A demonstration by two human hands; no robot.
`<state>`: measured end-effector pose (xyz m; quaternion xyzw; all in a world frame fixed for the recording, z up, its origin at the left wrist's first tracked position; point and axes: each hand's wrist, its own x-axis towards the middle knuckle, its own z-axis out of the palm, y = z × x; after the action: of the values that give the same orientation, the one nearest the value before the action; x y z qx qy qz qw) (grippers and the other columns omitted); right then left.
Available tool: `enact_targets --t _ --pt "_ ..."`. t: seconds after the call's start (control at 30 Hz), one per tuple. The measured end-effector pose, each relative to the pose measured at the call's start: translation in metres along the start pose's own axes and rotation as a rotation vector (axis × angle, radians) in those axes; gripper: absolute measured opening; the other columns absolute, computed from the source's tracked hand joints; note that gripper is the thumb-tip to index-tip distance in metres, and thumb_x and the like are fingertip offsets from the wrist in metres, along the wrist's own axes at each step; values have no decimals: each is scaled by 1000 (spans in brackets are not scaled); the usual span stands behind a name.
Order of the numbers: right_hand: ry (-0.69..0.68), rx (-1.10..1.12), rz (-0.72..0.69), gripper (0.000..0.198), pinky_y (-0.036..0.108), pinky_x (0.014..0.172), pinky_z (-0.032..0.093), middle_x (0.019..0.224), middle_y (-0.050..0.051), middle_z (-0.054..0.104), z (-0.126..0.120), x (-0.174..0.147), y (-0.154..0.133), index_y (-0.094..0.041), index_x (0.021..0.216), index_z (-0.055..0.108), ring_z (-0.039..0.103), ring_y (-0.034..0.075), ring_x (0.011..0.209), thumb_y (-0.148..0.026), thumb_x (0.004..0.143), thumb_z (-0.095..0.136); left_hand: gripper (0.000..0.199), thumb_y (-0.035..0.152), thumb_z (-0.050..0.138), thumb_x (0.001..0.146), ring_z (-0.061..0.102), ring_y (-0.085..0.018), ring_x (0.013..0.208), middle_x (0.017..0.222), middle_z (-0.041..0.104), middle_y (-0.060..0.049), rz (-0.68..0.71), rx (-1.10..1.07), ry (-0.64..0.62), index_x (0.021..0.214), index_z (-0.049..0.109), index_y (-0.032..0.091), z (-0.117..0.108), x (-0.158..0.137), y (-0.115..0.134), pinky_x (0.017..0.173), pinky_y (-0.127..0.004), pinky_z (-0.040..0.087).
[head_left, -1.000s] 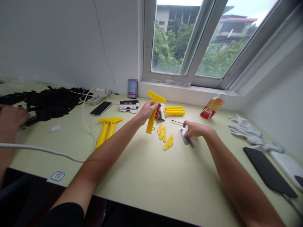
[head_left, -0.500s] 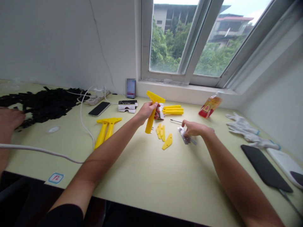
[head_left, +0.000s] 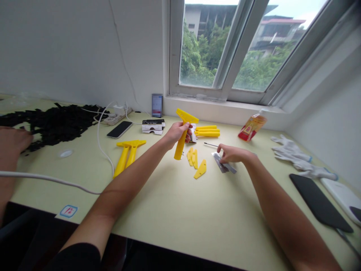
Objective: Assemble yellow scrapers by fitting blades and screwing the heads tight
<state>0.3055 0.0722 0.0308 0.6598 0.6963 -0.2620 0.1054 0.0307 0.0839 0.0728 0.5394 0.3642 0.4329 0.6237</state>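
My left hand [head_left: 178,134] is wrapped round a yellow T-shaped scraper handle [head_left: 180,145], held tilted above the table with its wide head up. My right hand [head_left: 231,153] has its fingers closed on flat grey metal blades [head_left: 222,165] at the table surface; which blade it pinches is partly hidden. Several yellow plastic plates [head_left: 200,170] with holes lie between my hands. Small metal nuts or screws [head_left: 183,153] sit just beside the handle's lower end. A thin screwdriver [head_left: 211,145] lies behind my right hand.
More yellow handles lie behind [head_left: 207,133] and to the left [head_left: 124,158]. A phone [head_left: 120,130], a small box [head_left: 153,127], a bottle [head_left: 252,126], white gloves [head_left: 293,154] and a black slab [head_left: 316,201] surround the area. Another person's hand [head_left: 17,139] rests by black pieces [head_left: 62,124].
The view has shifted slightly. My left hand keeps the scraper handle in nearly the same place. Under my right fingers the grey blades look slightly more spread.
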Motion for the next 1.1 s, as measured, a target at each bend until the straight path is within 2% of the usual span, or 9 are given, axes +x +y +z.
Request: enact_targets --t 0.23,0.5,0.77,0.93,1.1 --pt "-15 26 -52 51 28 67 47 95 4 70 4 6 6 -21 113 49 65 21 86 -22 65 65 17 24 43 96 56 -11 49 69 57 -2 -5 -6 -15 91 54 12 0 0 -2 50 -26 48" --pt "0 -14 5 52 30 66 46 93 6 70 4 6 12 -22 110 51 65 25 86 -27 62 70 17 23 42 96 56 -11 50 69 57 -2 -7 6 -14 91 54 12 -1 1 -2 51 -27 48" --pt "2 -16 12 56 32 67 47 90 5 69 3 1 7 -21 112 49 64 24 84 -26 61 71 16 25 46 95 56 -11 50 69 58 -2 -9 -5 -29 90 55 13 -1 1 -4 51 -26 49" --pt "4 5 -19 51 32 66 45 94 9 69 1 -5 2 -21 110 49 63 24 83 -24 64 70 16 24 44 96 56 -11 51 69 57 -2 -16 -5 -33 90 54 12 0 -1 -3 52 -27 49" --pt "-17 8 -66 51 30 65 45 94 6 68 3 -6 -3 -22 110 49 63 23 83 -21 63 67 16 24 45 96 57 -12 51 70 58 -3 -22 1 -34 90 54 12 2 -2 -3 53 -28 50"
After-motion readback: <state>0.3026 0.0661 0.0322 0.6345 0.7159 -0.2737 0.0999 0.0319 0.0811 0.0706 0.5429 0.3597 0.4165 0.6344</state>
